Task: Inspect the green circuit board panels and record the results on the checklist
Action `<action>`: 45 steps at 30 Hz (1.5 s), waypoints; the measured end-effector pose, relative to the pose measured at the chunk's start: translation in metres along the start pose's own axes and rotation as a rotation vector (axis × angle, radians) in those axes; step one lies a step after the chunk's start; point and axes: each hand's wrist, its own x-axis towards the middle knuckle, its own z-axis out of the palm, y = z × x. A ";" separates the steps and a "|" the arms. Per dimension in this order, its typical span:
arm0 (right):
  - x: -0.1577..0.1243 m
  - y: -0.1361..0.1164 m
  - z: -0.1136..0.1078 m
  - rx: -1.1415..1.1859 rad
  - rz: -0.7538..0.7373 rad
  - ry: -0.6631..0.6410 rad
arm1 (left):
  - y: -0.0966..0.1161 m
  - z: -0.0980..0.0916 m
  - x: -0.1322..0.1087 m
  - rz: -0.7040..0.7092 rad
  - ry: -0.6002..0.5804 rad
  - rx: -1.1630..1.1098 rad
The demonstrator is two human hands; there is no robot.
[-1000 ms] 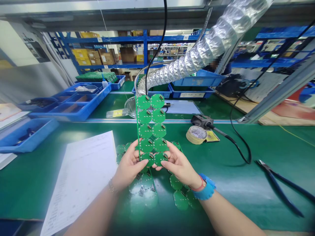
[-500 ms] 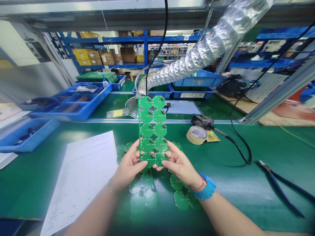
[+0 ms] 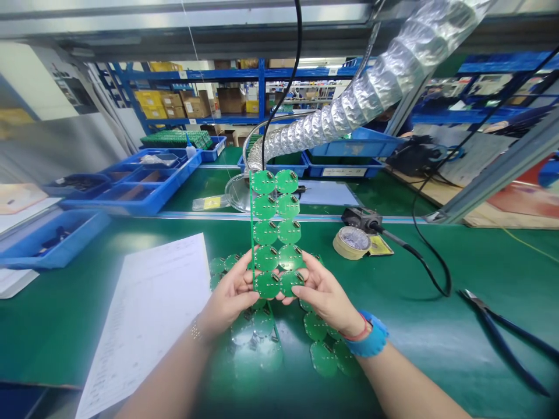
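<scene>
I see the panel of round green boards [image 3: 275, 233] has tipped a touch nearer to upright over the last second. The left hand [image 3: 229, 297] and right hand [image 3: 325, 297] keep the same fingertip pinch on its bottom row, so I judge this a steady hold, with all five rows still joined. It stands in the air above the loose boards [image 3: 323, 355] on the green mat [image 3: 437, 337], long axis near vertical, top end toward the foil duct [image 3: 349, 99], component face toward me.

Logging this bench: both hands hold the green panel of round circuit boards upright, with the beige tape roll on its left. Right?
No: the head view shows the beige tape roll right of the green panel of round circuit boards. The left hand and right hand do hold it upright.
</scene>
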 end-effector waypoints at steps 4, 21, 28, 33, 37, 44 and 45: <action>-0.001 0.002 -0.002 -0.011 -0.004 0.004 | 0.002 0.003 0.001 0.017 0.032 0.074; -0.006 0.002 -0.002 -0.233 0.120 0.024 | 0.003 0.004 0.007 0.156 0.342 0.015; -0.001 -0.006 0.007 -0.100 0.103 0.068 | -0.006 0.003 0.005 0.110 0.292 0.075; -0.001 -0.007 0.006 -0.084 0.093 0.066 | -0.004 0.004 0.004 0.103 0.280 0.082; -0.001 -0.006 0.006 -0.087 0.071 0.065 | -0.002 0.005 0.004 0.104 0.263 0.074; -0.001 -0.007 0.007 -0.099 0.075 0.074 | -0.005 0.004 0.004 0.108 0.272 0.085; -0.001 -0.007 0.007 -0.101 0.073 0.076 | -0.005 0.004 0.004 0.106 0.269 0.087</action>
